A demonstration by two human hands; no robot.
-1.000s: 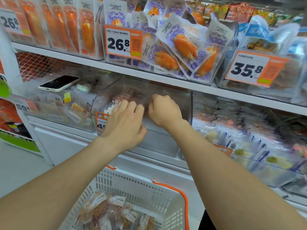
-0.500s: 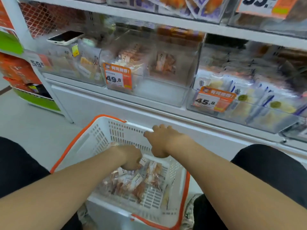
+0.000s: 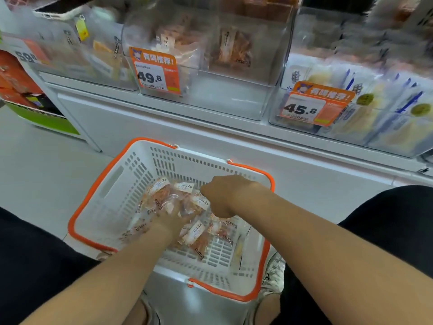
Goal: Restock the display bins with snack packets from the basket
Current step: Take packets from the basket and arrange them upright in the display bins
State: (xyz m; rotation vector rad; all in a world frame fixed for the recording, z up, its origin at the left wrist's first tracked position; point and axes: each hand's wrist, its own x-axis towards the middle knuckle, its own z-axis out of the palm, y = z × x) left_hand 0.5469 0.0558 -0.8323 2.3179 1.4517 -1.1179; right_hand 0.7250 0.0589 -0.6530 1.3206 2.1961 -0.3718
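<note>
Both hands were down in the white basket (image 3: 117,181), which stood below the shelf (image 3: 210,127). The left hand (image 3: 172,220) lay among the snack packets (image 3: 161,194) with its fingers buried and blurred, so its grip could not be told. The right hand (image 3: 223,195) was knuckles up with fingers curled, touching a packet; whether it held one could not be told. The clear display bin (image 3: 234,97) with the 49.8 tag (image 3: 154,71) stood above, partly filled.
</note>
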